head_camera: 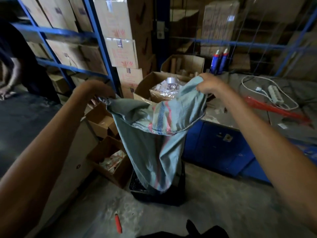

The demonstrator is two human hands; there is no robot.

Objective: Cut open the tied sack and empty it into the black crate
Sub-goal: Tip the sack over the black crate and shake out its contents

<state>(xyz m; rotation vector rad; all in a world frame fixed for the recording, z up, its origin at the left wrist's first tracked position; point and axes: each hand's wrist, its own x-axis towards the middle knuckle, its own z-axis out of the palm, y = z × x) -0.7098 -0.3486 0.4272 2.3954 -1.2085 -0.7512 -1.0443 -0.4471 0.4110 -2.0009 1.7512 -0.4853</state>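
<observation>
A limp grey-green woven sack (151, 145) with red and blue stripes hangs upside down, its lower end inside the black crate (173, 194) on the floor. My left hand (97, 91) grips one upper corner of the sack. My right hand (208, 83) grips the other corner, a little higher. The sack looks slack and mostly flat. The crate's inside is largely hidden by the sack. A red cutter (118, 224) lies on the concrete floor in front of the crate.
Open cardboard boxes (109, 152) stand left of the crate. A blue cabinet (217, 145) with a worktop holds a power strip (275, 94) and a red tool (274, 109). Blue racking (68, 31) holds cartons. Another person (15, 66) bends at far left.
</observation>
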